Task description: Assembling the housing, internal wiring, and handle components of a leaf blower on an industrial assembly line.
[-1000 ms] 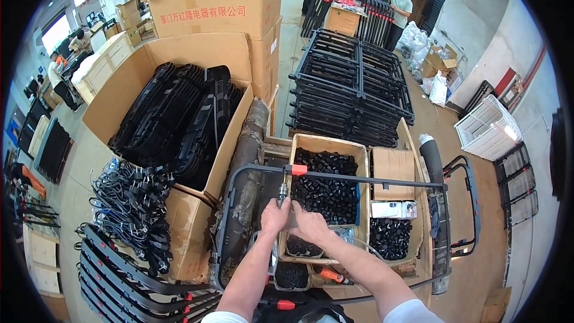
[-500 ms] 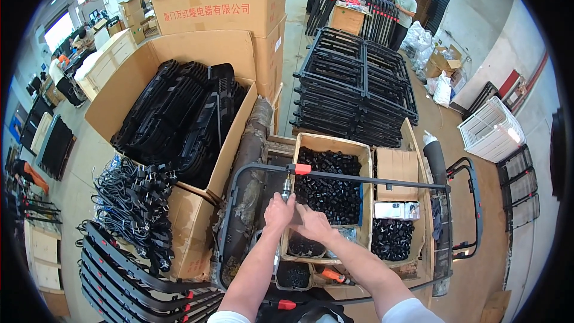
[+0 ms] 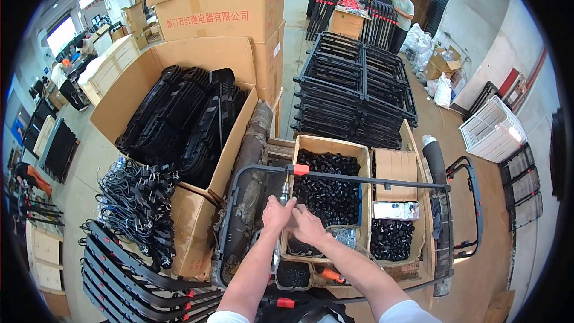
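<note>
A black tubular frame (image 3: 382,180) lies across the boxes in front of me, with a red piece (image 3: 301,169) on its far bar. My left hand (image 3: 277,213) is wrapped round a power screwdriver (image 3: 285,189), whose metal front end points away from me. Its tip meets the far bar just left of the red piece. Close against the left hand, my right hand (image 3: 308,228) is closed round the screwdriver's rear part, which the hands mostly hide. Under the frame stands a box of small black plastic parts (image 3: 330,194).
To the left, a large carton (image 3: 122,107) holds black panels, with a heap of plugged cables (image 3: 137,203) before it. Stacked black frames (image 3: 359,90) stand ahead. An orange-handled tool (image 3: 332,274) lies near me. Two people work at the far table.
My right hand has shifted slightly left, closer to the left one. The screwdriver stays at the bar beside the red piece, and the whole view has tilted a little.
</note>
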`<state>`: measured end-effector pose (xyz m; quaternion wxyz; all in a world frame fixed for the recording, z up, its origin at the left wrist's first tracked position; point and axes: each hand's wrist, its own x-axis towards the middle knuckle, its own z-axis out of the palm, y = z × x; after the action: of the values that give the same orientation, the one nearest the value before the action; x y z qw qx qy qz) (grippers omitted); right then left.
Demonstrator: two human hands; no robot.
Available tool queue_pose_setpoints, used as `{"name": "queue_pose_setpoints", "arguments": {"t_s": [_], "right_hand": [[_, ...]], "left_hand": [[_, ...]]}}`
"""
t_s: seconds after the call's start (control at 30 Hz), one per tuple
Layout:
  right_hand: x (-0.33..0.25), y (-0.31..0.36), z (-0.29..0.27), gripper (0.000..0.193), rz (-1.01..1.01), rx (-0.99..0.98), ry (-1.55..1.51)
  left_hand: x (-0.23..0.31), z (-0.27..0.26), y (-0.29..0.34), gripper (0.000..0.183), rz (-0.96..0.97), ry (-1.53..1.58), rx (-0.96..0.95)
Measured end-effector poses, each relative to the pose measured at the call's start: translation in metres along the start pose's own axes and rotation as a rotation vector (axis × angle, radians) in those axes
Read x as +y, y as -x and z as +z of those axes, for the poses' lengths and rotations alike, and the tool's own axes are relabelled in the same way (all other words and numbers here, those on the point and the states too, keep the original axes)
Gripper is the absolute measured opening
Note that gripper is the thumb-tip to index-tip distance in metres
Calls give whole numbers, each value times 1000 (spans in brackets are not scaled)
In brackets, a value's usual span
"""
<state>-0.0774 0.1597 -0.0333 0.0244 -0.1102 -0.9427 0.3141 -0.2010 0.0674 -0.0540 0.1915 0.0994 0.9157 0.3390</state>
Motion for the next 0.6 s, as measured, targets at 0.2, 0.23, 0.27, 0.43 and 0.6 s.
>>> {"name": "queue_pose_setpoints", "arguments": {"t_s": [0.2, 0.23, 0.27, 0.43, 0.6], "right_hand": [[-2, 5, 1, 52, 26, -15, -20], [-1, 6, 1, 53, 39, -23, -38], [-1, 6, 3, 53, 38, -22, -40], [0, 10, 8, 55, 31, -9, -44], [-2, 12, 11, 54, 3, -1, -3]], "left_hand": [[-2, 0, 5, 80, 17, -5, 33], [-1, 0, 6, 80, 19, -6, 34], [-2, 0, 6, 81, 12, -10, 36], [-6, 3, 9, 82, 18, -9, 55], [-14, 4, 10, 75, 56, -8, 85]]}}
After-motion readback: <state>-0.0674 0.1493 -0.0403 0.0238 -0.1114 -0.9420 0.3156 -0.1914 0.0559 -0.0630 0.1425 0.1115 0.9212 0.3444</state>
